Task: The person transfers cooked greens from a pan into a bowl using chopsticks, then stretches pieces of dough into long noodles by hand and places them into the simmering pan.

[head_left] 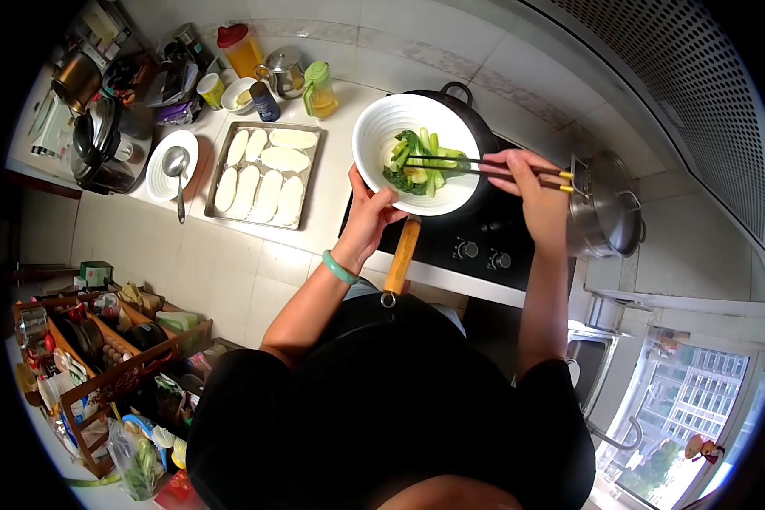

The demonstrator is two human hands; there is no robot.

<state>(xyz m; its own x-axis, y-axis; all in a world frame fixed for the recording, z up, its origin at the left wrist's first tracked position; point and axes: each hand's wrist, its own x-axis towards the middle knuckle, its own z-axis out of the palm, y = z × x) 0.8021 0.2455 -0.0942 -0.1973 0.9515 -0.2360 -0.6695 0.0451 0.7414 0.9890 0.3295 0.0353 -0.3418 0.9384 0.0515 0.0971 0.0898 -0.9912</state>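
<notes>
My left hand (367,218) grips the lower left rim of a white bowl (372,127), held tilted above a dark wok (481,127). In the bowl lie cooked leafy greens (412,177) with pale green stalks. A pair of dark chopsticks (506,167) with gold ends is in my right hand (527,180), closed around them. Their tips touch the greens. Below the bowl, the wok's wooden handle (402,255) points toward my body. Most of the wok's inside is hidden behind the bowl.
A metal tray (212,210) of pale oval dough pieces lies left on the counter. Beside it are a white plate (155,170) with a ladle (178,174), and several bottles and jars behind. A steel pot (612,217) stands right of the black stove (484,229).
</notes>
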